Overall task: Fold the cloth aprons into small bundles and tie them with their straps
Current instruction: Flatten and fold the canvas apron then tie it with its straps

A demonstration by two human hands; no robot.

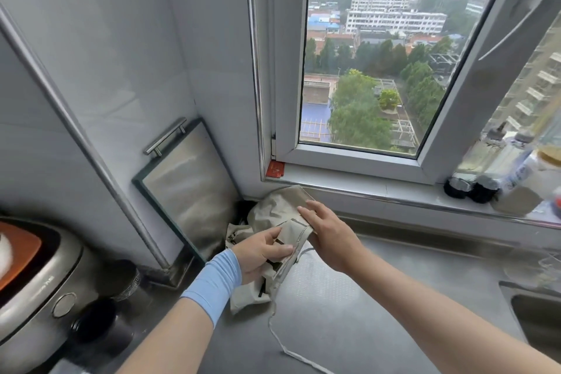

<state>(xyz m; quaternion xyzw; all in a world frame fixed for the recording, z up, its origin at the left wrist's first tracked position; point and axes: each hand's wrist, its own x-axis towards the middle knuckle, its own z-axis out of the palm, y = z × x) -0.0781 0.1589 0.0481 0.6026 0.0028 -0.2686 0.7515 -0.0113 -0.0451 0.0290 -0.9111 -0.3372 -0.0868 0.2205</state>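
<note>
Open table [379, 307] is sitting to the right, plenty of room there. The leaning steel board [188, 191], rice cooker [39, 288] and dark jars [121, 282] are crowding the left corner, bottles [485, 173] are lining the sill, sink [534, 316] is cutting in far right.

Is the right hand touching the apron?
Touching. Head view: right hand lies flat on the beige apron, fingers pressing its upper fold.

Light: soft overcast daylight from the window [364, 70] beyond the fingertips — even, moderately bright.
Shadows: faint, under both hands on the counter [334, 313].
Glare: pale sheen on the wall tiles [121, 39].
Blur: bottles [491, 167] right of the fingers — smeared.
Distortion: frame lines bow at edges.
</note>
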